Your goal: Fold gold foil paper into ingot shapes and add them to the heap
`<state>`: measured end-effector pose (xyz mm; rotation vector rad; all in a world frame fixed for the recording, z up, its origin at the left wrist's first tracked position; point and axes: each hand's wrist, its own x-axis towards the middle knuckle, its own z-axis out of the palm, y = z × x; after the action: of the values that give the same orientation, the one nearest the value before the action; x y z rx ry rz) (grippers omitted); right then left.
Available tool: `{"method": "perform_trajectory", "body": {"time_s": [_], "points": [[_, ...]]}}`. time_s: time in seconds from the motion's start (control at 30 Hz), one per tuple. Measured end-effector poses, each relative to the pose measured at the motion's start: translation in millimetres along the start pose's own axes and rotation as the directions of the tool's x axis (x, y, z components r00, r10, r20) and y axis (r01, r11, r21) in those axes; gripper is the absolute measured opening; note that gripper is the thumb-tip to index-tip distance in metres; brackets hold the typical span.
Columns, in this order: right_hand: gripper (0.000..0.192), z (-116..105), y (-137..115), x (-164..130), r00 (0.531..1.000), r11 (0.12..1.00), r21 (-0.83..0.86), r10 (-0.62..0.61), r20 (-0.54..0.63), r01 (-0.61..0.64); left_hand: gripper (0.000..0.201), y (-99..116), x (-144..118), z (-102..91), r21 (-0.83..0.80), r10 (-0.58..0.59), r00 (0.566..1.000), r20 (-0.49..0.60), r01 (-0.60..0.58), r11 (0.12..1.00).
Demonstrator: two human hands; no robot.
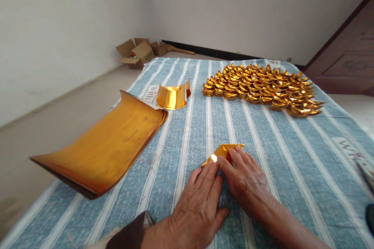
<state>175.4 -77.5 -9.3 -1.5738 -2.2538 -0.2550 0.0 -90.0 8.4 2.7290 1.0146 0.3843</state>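
Note:
A small piece of gold foil paper (221, 151), folded into a slanted flat shape with pointed ends, lies on the striped cloth in front of me. My left hand (201, 202) rests flat, its fingers stretched out and their tips on the paper's near left edge. My right hand (247, 175) has its thumb and bent fingers on the paper's right half, covering part of it. The undersides of the fingertips are hidden. Farther right stand many folded gold paper ingots (257, 85), packed in rows.
A large curled stack of gold sheets (102, 144) lies at the left, and a smaller curved gold piece (172, 97) stands beyond it. Blue-and-white striped cloth (195, 124) covers the table. Open cardboard boxes (137, 54) sit on the floor behind. A dark object (369, 218) shows at the right edge.

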Motion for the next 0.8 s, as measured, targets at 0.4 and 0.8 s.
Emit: {"method": "perform_trajectory", "body": {"time_s": [0.4, 0.8], "points": [[0.032, 2.6, -1.0, -1.7, 0.999, 0.999, -0.035, -0.014, -0.034, 0.012, 0.06, -1.6, -2.4, -0.6, -0.025, -0.021, 0.999, 0.028, 0.022, 0.999], [0.026, 3.8, -1.7, 1.6, 0.996, 1.0, -0.016, -0.018, -0.083, 0.017, 0.058, -6.5, -6.5, 5.8, 0.0, 0.007, 1.0, -0.009, -0.007, 1.0]]}}
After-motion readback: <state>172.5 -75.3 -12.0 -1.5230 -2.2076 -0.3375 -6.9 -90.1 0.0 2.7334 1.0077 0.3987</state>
